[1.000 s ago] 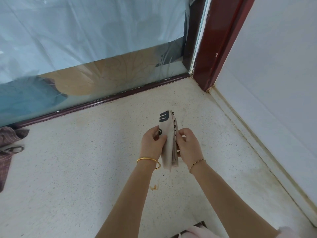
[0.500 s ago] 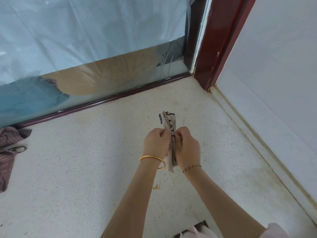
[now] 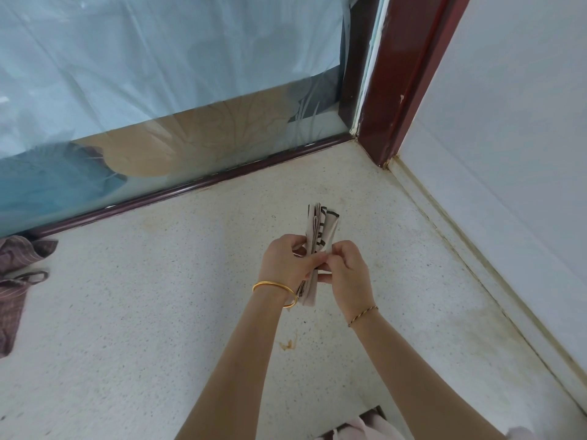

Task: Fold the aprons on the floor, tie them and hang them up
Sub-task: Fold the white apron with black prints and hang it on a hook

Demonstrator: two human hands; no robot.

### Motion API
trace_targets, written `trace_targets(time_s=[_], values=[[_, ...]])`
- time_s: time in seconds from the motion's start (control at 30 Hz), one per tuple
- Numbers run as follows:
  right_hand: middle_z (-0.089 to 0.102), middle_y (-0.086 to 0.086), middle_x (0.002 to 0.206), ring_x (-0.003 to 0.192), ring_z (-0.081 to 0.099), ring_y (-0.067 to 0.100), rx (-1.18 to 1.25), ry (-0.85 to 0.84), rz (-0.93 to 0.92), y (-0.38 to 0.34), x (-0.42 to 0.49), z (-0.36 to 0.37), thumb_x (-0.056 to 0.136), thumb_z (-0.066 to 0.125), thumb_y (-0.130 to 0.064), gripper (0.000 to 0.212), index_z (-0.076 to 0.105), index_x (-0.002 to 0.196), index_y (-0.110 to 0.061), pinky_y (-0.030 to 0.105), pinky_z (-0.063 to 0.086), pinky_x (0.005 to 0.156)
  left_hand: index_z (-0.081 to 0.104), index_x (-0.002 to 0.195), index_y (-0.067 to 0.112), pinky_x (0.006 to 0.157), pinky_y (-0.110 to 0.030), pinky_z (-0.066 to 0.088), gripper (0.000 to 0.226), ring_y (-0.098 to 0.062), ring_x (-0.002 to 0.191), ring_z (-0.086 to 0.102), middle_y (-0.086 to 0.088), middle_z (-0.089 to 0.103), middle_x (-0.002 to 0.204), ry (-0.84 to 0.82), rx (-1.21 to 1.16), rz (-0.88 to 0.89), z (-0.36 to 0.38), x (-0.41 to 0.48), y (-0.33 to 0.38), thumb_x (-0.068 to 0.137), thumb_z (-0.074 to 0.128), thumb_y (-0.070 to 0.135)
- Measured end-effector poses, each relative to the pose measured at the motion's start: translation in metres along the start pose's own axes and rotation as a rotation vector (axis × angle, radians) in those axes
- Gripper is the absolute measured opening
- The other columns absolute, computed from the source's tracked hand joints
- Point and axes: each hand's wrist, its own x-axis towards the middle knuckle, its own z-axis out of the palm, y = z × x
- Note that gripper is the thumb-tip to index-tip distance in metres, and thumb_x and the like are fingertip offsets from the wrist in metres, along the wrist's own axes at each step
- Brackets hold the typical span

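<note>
Lying crumpled at the far left, a brown striped apron (image 3: 19, 281) sits on the floor (image 3: 127, 312), well apart from the work. The left hand (image 3: 284, 265) has its fingers curled round the folded cream apron (image 3: 322, 227), held upright above the floor; the right hand (image 3: 349, 271) pinches it from the other side. Whether a tie sits between those fingertips is hidden. Squeezing the layers flat while the tie goes round should stop them fanning. Door rail (image 3: 190, 188) ahead and wall (image 3: 508, 154) to the right close the corner; open floor lies leftward.

folded apron (image 3: 320, 230), both hands' grip
</note>
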Motion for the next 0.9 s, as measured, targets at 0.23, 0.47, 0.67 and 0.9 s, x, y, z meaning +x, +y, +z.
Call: trace_targets(time_s=[0.23, 0.47, 0.67, 0.9], values=[[0.062, 0.025, 0.084, 0.068, 0.068, 0.024, 0.301, -0.039, 0.191, -0.015, -0.001, -0.006, 0.085, 0.031, 0.009, 0.025, 0.038, 0.069, -0.008, 0.036, 0.058, 0.058, 0.058, 0.114, 0.013, 0.079, -0.031, 0.053, 0.059, -0.016, 0.084, 0.059, -0.003, 0.053, 0.108, -0.060, 0.276, 0.075, 0.003, 0.004, -0.003, 0.066, 0.080, 0.040], [0.068, 0.019, 0.082, 0.074, 0.069, 0.029, 0.315, -0.113, 0.179, -0.018, -0.001, -0.009, 0.087, 0.031, 0.007, 0.022, 0.042, 0.074, -0.008, 0.041, 0.059, 0.065, 0.056, 0.090, 0.008, 0.073, -0.034, 0.049, 0.016, -0.024, 0.078, 0.055, -0.005, 0.052, 0.092, 0.066, 0.349, 0.053, 0.003, 0.006, -0.002, 0.081, 0.062, 0.020], [0.072, 0.012, 0.083, 0.079, 0.071, 0.024, 0.124, -0.135, 0.107, -0.010, 0.004, -0.013, 0.092, 0.045, 0.000, 0.012, 0.053, 0.085, -0.006, 0.039, 0.058, 0.070, 0.063, 0.088, 0.005, 0.074, -0.037, 0.049, 0.007, -0.023, 0.075, 0.055, -0.007, 0.061, 0.079, 0.130, -0.017, -0.116, -0.004, 0.008, -0.008, 0.082, 0.062, 0.008], [0.064, -0.005, 0.082, 0.072, 0.065, 0.016, -0.365, -0.048, -0.066, 0.007, 0.007, -0.015, 0.090, 0.060, -0.018, 0.009, 0.062, 0.081, -0.017, 0.027, 0.054, 0.064, 0.059, 0.077, 0.007, 0.053, -0.024, 0.040, 0.008, -0.015, 0.054, 0.045, -0.005, 0.054, 0.064, 0.097, -0.218, -0.215, -0.008, 0.009, -0.011, 0.083, 0.062, 0.002]])
